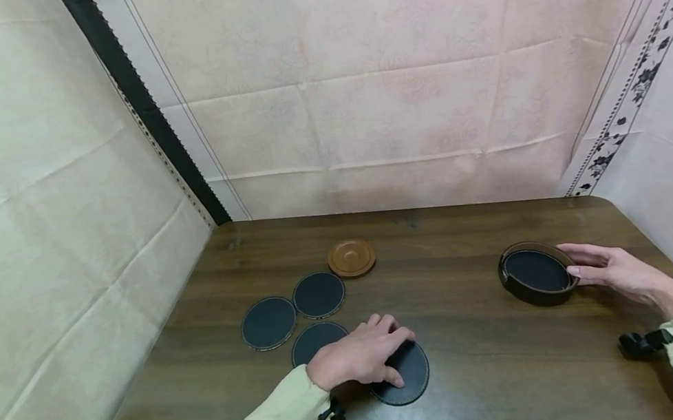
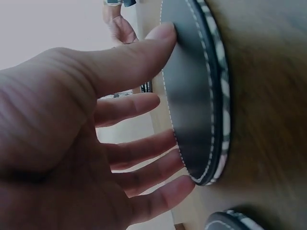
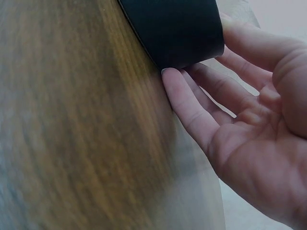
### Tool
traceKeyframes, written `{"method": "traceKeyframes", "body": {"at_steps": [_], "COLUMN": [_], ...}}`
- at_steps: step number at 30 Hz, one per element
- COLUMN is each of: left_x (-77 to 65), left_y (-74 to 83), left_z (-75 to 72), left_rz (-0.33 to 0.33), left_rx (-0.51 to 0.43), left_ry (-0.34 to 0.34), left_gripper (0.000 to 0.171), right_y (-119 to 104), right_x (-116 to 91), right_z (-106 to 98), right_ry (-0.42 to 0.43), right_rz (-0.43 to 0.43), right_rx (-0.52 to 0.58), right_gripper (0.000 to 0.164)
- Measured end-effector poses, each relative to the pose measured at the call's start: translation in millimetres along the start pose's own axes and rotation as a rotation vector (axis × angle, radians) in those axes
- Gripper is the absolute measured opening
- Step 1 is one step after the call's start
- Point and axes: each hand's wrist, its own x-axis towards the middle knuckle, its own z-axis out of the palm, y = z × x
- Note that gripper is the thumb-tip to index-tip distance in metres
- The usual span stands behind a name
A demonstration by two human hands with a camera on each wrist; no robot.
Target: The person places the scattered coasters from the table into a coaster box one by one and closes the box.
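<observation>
My left hand (image 1: 362,352) is over the nearest dark round coaster (image 1: 414,376), thumb on its top face and fingertips at its far rim. White stitching runs round this coaster in the left wrist view. At the right, my right hand (image 1: 620,271) holds the wall of a round black coaster holder (image 1: 542,298), thumb at the rim and fingers against the outer side. A dark coaster face (image 1: 535,270) shows inside the holder. In the right wrist view the fingertips (image 3: 173,85) lie at the holder's lower side, near the tabletop.
More dark coasters lie left of centre: one at the far left (image 1: 268,323), one behind it (image 1: 319,295), one partly hidden by my left hand (image 1: 317,340). A brown round wooden piece (image 1: 351,258) lies behind them. Pale cloth (image 1: 363,117) encloses the wooden table (image 1: 475,388).
</observation>
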Motion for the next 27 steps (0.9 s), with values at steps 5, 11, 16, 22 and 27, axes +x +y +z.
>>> {"method": "traceKeyframes", "body": {"at_steps": [5,11,16,22,27], "left_x": [2.0,5.3,11.4,22.9,24.2], "left_y": [0.2,3.1,-0.5,-5.2,-7.4], "left_z": [1.2,0.6,-1.8,-8.2,-13.5], "left_rz": [-0.002,-0.044,-0.135,-0.161,-0.191], "left_rx": [-0.007,0.082,0.098,0.101,0.039], "left_ry": [0.006,0.016,-0.029,-0.092,-0.101], "left_gripper": [0.065,0.069,0.070,0.070,0.068], "right_y": [-0.6,2.0,5.1,5.9,4.9], "right_x": [0.1,0.3,1.2,1.6,1.8], "right_z": [-0.1,-2.3,-3.6,-3.1,-3.3], "right_ry": [-0.004,-0.001,-0.002,-0.004,-0.010], "right_rz": [0.009,0.007,-0.002,-0.026,-0.025], "right_rx": [-0.007,-0.008,-0.003,0.013,0.015], "right_gripper": [0.065,0.065,0.064,0.061,0.061]}}
